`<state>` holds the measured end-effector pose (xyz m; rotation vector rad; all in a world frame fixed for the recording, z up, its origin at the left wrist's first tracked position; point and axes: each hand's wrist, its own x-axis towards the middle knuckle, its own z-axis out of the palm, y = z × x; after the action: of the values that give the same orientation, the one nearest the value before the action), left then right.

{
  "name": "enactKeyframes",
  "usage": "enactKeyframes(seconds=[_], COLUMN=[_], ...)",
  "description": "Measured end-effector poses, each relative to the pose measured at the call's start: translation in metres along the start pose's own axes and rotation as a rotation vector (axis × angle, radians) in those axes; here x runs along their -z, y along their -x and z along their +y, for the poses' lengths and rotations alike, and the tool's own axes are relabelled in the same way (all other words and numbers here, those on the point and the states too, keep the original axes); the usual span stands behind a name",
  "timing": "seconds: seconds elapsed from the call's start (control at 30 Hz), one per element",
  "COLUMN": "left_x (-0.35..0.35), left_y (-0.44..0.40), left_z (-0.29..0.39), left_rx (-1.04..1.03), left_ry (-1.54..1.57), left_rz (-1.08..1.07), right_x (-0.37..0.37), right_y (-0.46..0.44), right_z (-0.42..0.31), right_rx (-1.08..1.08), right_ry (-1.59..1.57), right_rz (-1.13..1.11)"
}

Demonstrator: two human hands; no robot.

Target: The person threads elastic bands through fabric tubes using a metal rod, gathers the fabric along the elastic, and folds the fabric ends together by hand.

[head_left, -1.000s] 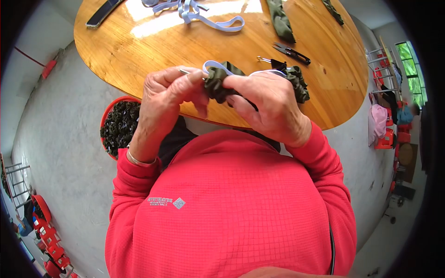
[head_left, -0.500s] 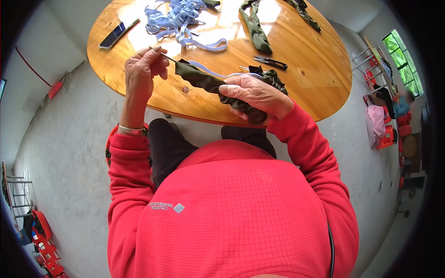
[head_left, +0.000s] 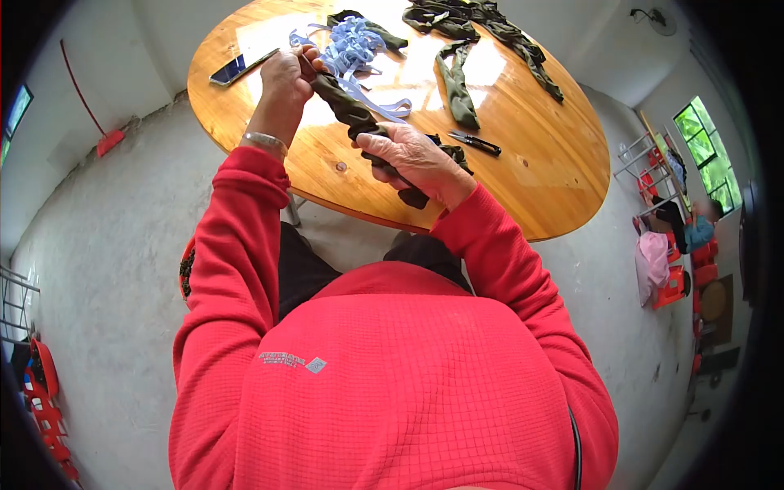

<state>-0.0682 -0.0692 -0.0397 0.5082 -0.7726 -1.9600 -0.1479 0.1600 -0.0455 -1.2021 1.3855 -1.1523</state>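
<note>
A dark green fabric tube (head_left: 346, 108) stretches slantwise between my hands over the round wooden table. My left hand (head_left: 287, 72) is closed at its upper end, where a thin metal rod pokes out past the fingers. Lower down, my right hand (head_left: 412, 157) wraps round the gathered part, and a loose end hangs below it. Behind my right hand, more bunched green fabric (head_left: 457, 157) shows in part. Pale blue elastic (head_left: 357, 47) lies in a tangled heap beyond my hands, with a loop trailing toward my right hand.
Small black snips (head_left: 475, 144) lie right of my right hand. Several green fabric strips (head_left: 457, 86) spread over the table's far side (head_left: 563, 163). A phone (head_left: 232, 69) is at the left. A red basin (head_left: 186, 269) stands on the floor, and a person (head_left: 701, 229) sits far right.
My left hand has moved up and away from my right hand, and the bunched fabric between them is now drawn out long. The view has shifted, showing more of the table's far side.
</note>
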Motion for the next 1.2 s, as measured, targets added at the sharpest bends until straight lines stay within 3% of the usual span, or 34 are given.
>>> enactKeyframes(seconds=[0.1, 0.23, 0.3, 0.37, 0.47, 0.5, 0.57, 0.67, 0.7, 0.77, 0.93, 1.03, 1.2], left_x=[0.004, 0.060, 0.057, 0.052, 0.023, 0.014, 0.000, -0.018, -0.023, -0.046, -0.024, 0.001, 0.035], left_y=[-0.004, -0.044, -0.034, -0.035, -0.024, -0.023, -0.021, -0.006, 0.006, 0.060, 0.045, 0.019, -0.008], left_z=[0.012, 0.050, 0.050, 0.035, 0.015, 0.012, 0.008, -0.001, -0.010, -0.027, -0.032, -0.017, 0.041], left_rx=[-0.040, -0.108, -0.116, -0.060, -0.033, -0.037, -0.001, 0.101, 0.116, 0.123, 0.167, 0.187, -0.006], left_ry=[-0.030, 0.168, 0.071, 0.024, 0.046, 0.065, 0.150, 0.152, -0.013, -0.057, 0.166, 0.220, 0.163], left_rz=[0.053, 0.210, 0.242, 0.151, 0.022, 0.000, 0.008, -0.034, -0.163, -0.178, -0.089, -0.172, -0.031], right_x=[0.006, -0.004, -0.005, 0.001, 0.023, 0.029, 0.021, 0.019, 0.019, 0.026, 0.029, 0.029, 0.044], right_y=[0.008, 0.060, 0.071, 0.066, 0.042, 0.028, 0.020, 0.002, -0.001, -0.009, 0.013, 0.024, 0.048], right_z=[-0.001, 0.008, 0.015, 0.010, -0.005, 0.004, -0.003, 0.004, 0.006, 0.003, 0.007, 0.007, 0.003], right_rx=[-0.018, 0.017, 0.126, -0.027, -0.064, 0.161, -0.049, 0.027, 0.053, -0.024, -0.116, -0.119, -0.195], right_ry=[0.159, 0.455, 0.472, 0.338, 0.094, 0.111, -0.122, -0.206, -0.223, -0.382, -0.523, -0.424, -0.117], right_rz=[-0.028, 0.009, 0.038, -0.043, -0.170, -0.155, -0.042, 0.017, 0.047, 0.089, -0.287, -0.287, -0.337])
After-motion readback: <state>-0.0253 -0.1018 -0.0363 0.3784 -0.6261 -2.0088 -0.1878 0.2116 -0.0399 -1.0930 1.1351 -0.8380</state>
